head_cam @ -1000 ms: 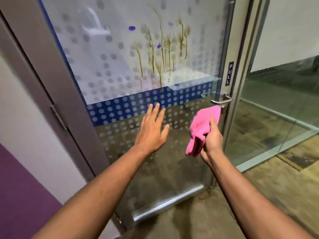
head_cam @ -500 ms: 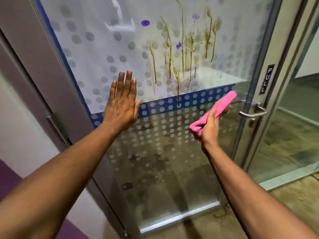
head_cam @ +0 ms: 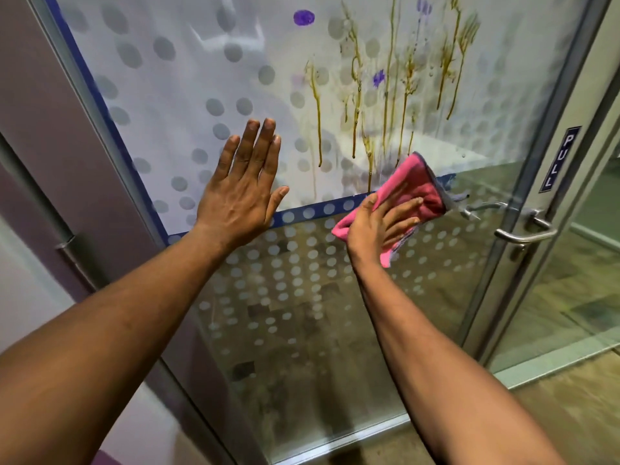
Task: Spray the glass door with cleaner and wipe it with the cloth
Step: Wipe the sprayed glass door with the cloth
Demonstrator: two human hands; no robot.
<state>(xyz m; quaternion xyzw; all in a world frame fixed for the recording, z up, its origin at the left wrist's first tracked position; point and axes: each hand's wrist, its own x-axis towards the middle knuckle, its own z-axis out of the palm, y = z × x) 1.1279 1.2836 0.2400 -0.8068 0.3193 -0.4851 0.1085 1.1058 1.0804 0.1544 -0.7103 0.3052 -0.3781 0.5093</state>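
Observation:
The glass door [head_cam: 302, 313] fills the view, frosted with grey dots above a blue dotted band and clearer below. Yellow-brown drip streaks [head_cam: 385, 95] and purple blotches [head_cam: 304, 17] mark its upper part. My left hand [head_cam: 240, 193] lies flat and open on the glass left of the streaks, fingers up. My right hand [head_cam: 379, 226] presses a pink cloth [head_cam: 416, 189] against the glass at the blue band, just under the lowest streaks. No spray bottle is in view.
A metal lever handle [head_cam: 523, 229] sticks out at the door's right edge, below a "PULL" label [head_cam: 558, 159] on the frame. A hinge post [head_cam: 63, 243] and purple-white wall stand at the left. A fixed glass panel [head_cam: 570, 297] is at the right, tan floor below.
My right hand has spread flat with the cloth and pushed it onto the glass, higher and to the right. My left hand has stayed flat on the glass. The view has come closer.

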